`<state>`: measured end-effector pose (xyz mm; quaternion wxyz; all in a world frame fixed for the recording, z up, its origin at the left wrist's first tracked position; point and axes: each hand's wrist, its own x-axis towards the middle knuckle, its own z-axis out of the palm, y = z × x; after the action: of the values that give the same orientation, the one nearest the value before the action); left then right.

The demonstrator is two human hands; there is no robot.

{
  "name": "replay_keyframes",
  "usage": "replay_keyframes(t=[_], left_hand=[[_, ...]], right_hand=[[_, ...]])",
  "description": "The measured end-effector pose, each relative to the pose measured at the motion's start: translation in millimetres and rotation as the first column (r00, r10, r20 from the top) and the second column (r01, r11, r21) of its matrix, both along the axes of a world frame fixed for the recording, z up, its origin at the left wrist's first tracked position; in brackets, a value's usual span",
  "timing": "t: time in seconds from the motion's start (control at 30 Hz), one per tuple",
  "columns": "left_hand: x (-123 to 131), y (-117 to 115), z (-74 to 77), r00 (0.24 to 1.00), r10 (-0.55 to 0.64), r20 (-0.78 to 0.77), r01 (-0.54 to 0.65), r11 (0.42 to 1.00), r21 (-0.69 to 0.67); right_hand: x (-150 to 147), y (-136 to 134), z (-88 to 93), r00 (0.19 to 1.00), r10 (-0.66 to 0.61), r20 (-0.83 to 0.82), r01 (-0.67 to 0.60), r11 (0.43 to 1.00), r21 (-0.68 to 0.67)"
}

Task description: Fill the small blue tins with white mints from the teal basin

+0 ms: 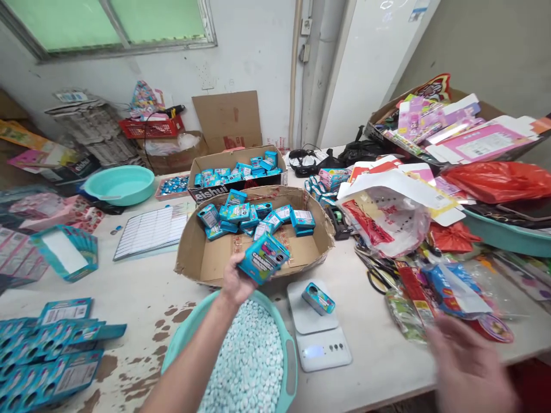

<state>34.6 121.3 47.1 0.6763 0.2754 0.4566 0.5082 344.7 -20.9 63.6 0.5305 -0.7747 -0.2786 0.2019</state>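
Note:
My left hand (239, 282) grips a blue candy box (264, 258) with printed lettering, held tilted over the near edge of an open cardboard carton (206, 261). Inside that carton lie several similar blue boxes (236, 212). Beneath my left forearm is a turquoise basin (290, 367) full of small white and pale-green candies (249, 355). Another blue box with a round dark window (318, 298) rests on a white digital scale (326, 351). Off to the right, my right hand (471, 367) is smeared by motion near the table's front edge, and its fingers cannot be made out clearly.
Stacked blue boxes (47, 355) occupy the left front. Behind are a second carton of blue boxes (241, 172), a turquoise basin (123, 184) and a paper list (150, 232). Scissors (376, 275), plastic bags (383, 221) and wrappers (456, 289) crowd the right side.

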Motion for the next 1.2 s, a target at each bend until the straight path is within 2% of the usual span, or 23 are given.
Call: replay_keyframes(t=[0.03, 0.07, 0.1, 0.17, 0.2, 0.23, 0.27, 0.3, 0.33, 0.37, 0.43, 0.47, 0.5, 0.57, 0.67, 0.77, 0.83, 0.87, 0.93, 1.0, 1.03, 1.1, 1.2], left_hand=[[2.4, -21.5, 2.0, 0.996, 0.0, 0.09, 0.001, 1.0, -0.001], [5.9, -42.6, 2.5, 0.996, 0.011, 0.09, -0.015, 0.999, 0.041], [9.6, -63.0, 1.7, 0.999, 0.024, 0.024, -0.027, 0.992, 0.125], [13.7, -99.9, -2.6, 0.97, 0.079, -0.23, 0.009, 0.934, 0.358], [12.9, -115.9, -5.8, 0.922, 0.093, -0.376, 0.099, 0.882, 0.46], [9.6, -129.8, -10.0, 0.856, 0.086, -0.51, 0.229, 0.821, 0.522], [3.7, -141.2, -15.3, 0.783, 0.062, -0.619, 0.367, 0.757, 0.541], [-4.9, -150.1, -22.0, 0.712, 0.038, -0.701, 0.477, 0.707, 0.523], [-15.7, -156.3, -30.6, 0.644, 0.028, -0.765, 0.541, 0.69, 0.481], [-28.3, -159.8, -40.9, 0.57, 0.035, -0.821, 0.558, 0.717, 0.418], [-54.9, -159.9, -66.0, 0.38, 0.071, -0.922, 0.439, 0.864, 0.247], [-66.4, -157.2, -79.6, 0.264, 0.049, -0.963, 0.344, 0.928, 0.142], [-75.2, -153.5, -93.0, 0.154, -0.014, -0.988, 0.256, 0.966, 0.026], [-81.1, -144.5, -115.4, -0.004, -0.175, -0.985, 0.133, 0.976, -0.174], [-65.3, -133.9, -130.5, -0.089, -0.319, -0.944, 0.098, 0.94, -0.327], [-44.5, -130.4, -127.6, -0.042, -0.369, -0.928, 0.141, 0.918, -0.371], [-38.7, -131.0, -124.2, 0.079, -0.358, -0.93, 0.148, 0.927, -0.344], [-38.3, -131.8, -123.1, 0.179, -0.33, -0.927, 0.133, 0.942, -0.309], [-40.3, -134.1, -121.6, 0.449, -0.222, -0.866, 0.05, 0.973, -0.224], [-42.6, -136.8, -117.6, 0.736, -0.075, -0.672, -0.081, 0.977, -0.198], [-43.1, -138.0, -113.4, 0.839, 0.0, -0.545, -0.141, 0.966, -0.217], [-42.5, -140.1, -98.9, 0.944, 0.1, -0.314, -0.191, 0.942, -0.276], [-38.8, -142.0, -65.8, 0.982, 0.152, -0.108, -0.175, 0.95, -0.258]], right_hand=[[-24.3, 6.2, -6.1, 0.989, 0.091, -0.12, -0.093, 0.996, -0.01], [-52.3, 9.8, -10.9, 0.939, 0.225, -0.259, -0.228, 0.973, 0.017], [-81.6, 10.7, -14.3, 0.848, 0.348, -0.4, -0.343, 0.935, 0.086], [-134.7, 6.8, -18.2, 0.627, 0.514, -0.585, -0.459, 0.851, 0.256], [-154.8, 3.3, -19.5, 0.541, 0.562, -0.626, -0.484, 0.816, 0.315], [-169.0, -0.9, -20.9, 0.509, 0.558, -0.655, -0.479, 0.816, 0.322], [-176.8, -5.6, -22.7, 0.507, 0.509, -0.696, -0.445, 0.846, 0.294], [-178.4, -10.9, -25.0, 0.511, 0.441, -0.738, -0.406, 0.88, 0.245], [-174.6, -16.9, -27.7, 0.518, 0.36, -0.775, -0.362, 0.914, 0.183], [-166.6, -23.9, -30.9, 0.518, 0.286, -0.806, -0.323, 0.938, 0.125], [-143.6, -41.4, -37.7, 0.513, 0.199, -0.835, -0.292, 0.955, 0.049], [-131.7, -52.1, -41.1, 0.515, 0.177, -0.839, -0.29, 0.957, 0.025], [-121.3, -63.9, -44.2, 0.523, 0.153, -0.839, -0.289, 0.957, -0.005], [-109.0, -89.5, -49.7, 0.547, 0.11, -0.83, -0.297, 0.952, -0.069], [-114.1, -122.0, -56.7, 0.617, 0.095, -0.781, -0.32, 0.937, -0.138], [-133.4, -133.1, -61.1, 0.683, 0.188, -0.706, -0.368, 0.923, -0.11], [-144.1, -127.7, -60.7, 0.69, 0.281, -0.667, -0.419, 0.907, -0.051], [-147.8, -122.0, -59.2, 0.682, 0.331, -0.652, -0.451, 0.892, -0.018], [-152.5, -107.5, -53.9, 0.654, 0.432, -0.621, -0.527, 0.849, 0.036], [-155.7, -91.4, -47.0, 0.633, 0.517, -0.576, -0.598, 0.799, 0.061], [-157.6, -83.7, -43.7, 0.638, 0.553, -0.536, -0.624, 0.779, 0.062], [-162.8, -69.7, -39.1, 0.673, 0.623, -0.399, -0.665, 0.746, 0.045], [-174.6, -52.7, -38.9, 0.681, 0.729, -0.077, -0.731, 0.682, -0.003]])
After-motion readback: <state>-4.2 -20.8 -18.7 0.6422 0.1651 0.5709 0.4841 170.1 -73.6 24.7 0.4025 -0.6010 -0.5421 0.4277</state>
